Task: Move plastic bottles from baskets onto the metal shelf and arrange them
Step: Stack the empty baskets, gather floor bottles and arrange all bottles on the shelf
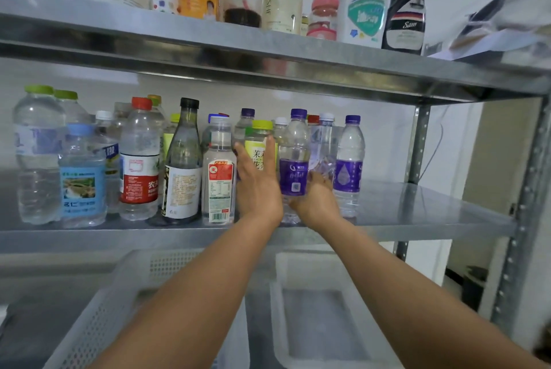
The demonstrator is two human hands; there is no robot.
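- Left hand (258,186): back toward us, fingers straight and pointing up, thumb splayed to the left. It lies flat against the front of the green-capped tea bottle (260,142). No wrap-around grip visible.
- Right hand (317,201): fingers curled round the lower part of the crinkled clear bottle (323,145), which has a white cap and a dented body. The hand's left edge is hidden behind a neighbouring bottle, so I can't tell where the thumb sits.
- The crinkled clear bottle is upright on the metal shelf (417,213), middle level, toward the right end of the row. It stands between the near purple-label bottle (294,165) and the far-right purple-label bottle (349,165).
- The tea bottle is just left of the near purple-label bottle and slightly behind the front row.
- The rest of the middle level is packed, all upright. Left to right: large clear bottle (37,145), blue-label bottle (82,180), red-label bottle (139,165), tall black-capped bottle (183,159), white bottle with red patch (219,177). More caps show behind them.
- The shelf surface right of the last purple bottle is bare metal.
- Upper level (298,52): a row of mixed household bottles.
- Below the shelf: perforated basket (98,324) on the left, translucent bin (277,303) just beside it on the right. The contents are blurred and partly blocked by the forearms.
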